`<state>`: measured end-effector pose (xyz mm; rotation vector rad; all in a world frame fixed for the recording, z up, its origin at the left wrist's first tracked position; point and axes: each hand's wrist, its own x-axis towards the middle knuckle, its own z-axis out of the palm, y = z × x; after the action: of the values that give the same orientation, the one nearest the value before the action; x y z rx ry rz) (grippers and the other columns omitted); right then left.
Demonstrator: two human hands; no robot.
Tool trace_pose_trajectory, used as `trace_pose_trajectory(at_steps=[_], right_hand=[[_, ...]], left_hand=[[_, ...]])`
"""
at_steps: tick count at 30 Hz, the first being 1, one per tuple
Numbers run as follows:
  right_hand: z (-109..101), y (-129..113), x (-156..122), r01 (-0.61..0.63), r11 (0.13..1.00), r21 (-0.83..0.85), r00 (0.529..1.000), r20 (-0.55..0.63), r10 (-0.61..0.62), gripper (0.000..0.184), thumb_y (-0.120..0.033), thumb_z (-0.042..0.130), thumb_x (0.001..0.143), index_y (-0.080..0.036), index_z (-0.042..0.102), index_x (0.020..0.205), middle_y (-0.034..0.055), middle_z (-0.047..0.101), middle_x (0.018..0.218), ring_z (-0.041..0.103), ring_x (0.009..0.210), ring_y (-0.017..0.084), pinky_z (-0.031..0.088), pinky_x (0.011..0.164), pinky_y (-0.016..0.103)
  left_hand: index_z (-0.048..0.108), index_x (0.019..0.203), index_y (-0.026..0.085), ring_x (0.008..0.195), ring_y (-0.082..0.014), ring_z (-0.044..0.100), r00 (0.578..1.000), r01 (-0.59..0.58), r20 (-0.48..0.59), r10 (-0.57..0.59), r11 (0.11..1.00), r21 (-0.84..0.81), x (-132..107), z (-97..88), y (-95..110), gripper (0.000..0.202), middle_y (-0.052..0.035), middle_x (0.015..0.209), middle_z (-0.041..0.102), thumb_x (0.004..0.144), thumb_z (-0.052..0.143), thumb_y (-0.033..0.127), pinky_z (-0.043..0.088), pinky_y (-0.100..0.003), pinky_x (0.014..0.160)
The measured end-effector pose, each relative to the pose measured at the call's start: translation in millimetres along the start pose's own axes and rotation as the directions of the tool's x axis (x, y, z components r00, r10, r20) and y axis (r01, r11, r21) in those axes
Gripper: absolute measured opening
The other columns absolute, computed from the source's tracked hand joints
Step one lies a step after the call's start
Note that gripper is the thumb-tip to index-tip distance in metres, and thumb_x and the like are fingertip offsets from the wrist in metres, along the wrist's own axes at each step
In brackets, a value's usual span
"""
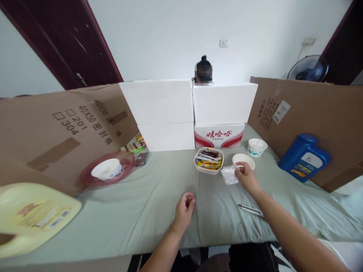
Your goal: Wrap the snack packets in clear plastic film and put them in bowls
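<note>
- My right hand [246,178] pinches a white plastic packet [229,176], just beside the square white bowl [208,171], near its edge.
- My left hand [183,210], loosely curled, has wide room leftward on the green-clothed counter [119,219].

head view | from wearer's head | forward-down | across table [136,219]

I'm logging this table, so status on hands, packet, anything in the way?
Right hand pinching white packet. Left hand loosely curled, nothing visible in it. Possible snags: snack tub and bowl close to packet.
</note>
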<state>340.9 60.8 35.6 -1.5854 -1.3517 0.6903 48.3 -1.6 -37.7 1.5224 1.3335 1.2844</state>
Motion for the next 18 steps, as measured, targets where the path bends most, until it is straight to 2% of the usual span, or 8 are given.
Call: trace_pose_trajectory(at_steps=[3,7,11,14,18], right_hand=[[-42,0,47,-0.063,0.991,-0.121,0.984,-0.171,0.042,0.022,-0.023,0.054,0.073,-0.021,0.056,0.095,-0.0027,0.055,0.068,0.052,0.063,0.014,0.038,0.059,0.025],[-77,6,87,-0.140,0.966,-0.218,0.961,-0.266,0.079,0.014,-0.016,0.062,0.068,-0.019,0.061,0.082,-0.0021,0.060,0.068,0.054,0.064,0.013,0.038,0.061,0.025],[-102,21,115,-0.245,0.939,-0.242,0.921,-0.360,0.148,0.020,-0.021,0.065,0.078,-0.013,0.063,0.096,0.0013,0.065,0.078,0.058,0.065,0.012,0.044,0.062,0.024],[-121,33,141,-0.348,0.904,-0.250,0.864,-0.460,0.205,0.028,-0.033,0.059,0.089,-0.013,0.059,0.109,0.0052,0.064,0.100,0.062,0.081,0.014,0.052,0.072,0.031],[-139,45,175,-0.423,0.860,-0.287,0.822,-0.521,0.230,0.033,-0.037,0.057,0.091,-0.016,0.056,0.118,0.0070,0.060,0.115,0.061,0.096,0.019,0.053,0.081,0.039]], left_hand=[[0.056,0.093,0.018,0.068,-0.0160,0.062,0.997,-0.047,0.059,0.042,0.995,0.089,-1,1.5,2,0.023,-0.0018,0.075,0.064,0.082,0.054,0.038,0.051,-0.029,0.066],[0.058,0.092,0.019,0.071,-0.0175,0.064,0.997,-0.057,0.063,0.048,0.987,0.148,-2,1.5,4,0.023,-0.0025,0.076,0.066,0.082,0.052,0.039,0.052,-0.031,0.069],[0.060,0.092,0.019,0.076,-0.0201,0.066,0.995,-0.069,0.091,0.052,0.977,0.203,-2,2.0,7,0.025,-0.0047,0.080,0.069,0.082,0.051,0.040,0.052,-0.034,0.072],[0.061,0.092,0.020,0.077,-0.0219,0.067,0.991,-0.074,0.125,0.044,0.965,0.252,-2,3.0,9,0.024,-0.0059,0.082,0.070,0.082,0.051,0.039,0.052,-0.035,0.073],[0.060,0.089,0.021,0.075,-0.0209,0.065,0.990,-0.063,0.138,0.025,0.958,0.279,-3,3.7,10,0.023,-0.0043,0.079,0.068,0.083,0.048,0.040,0.050,-0.033,0.070]])
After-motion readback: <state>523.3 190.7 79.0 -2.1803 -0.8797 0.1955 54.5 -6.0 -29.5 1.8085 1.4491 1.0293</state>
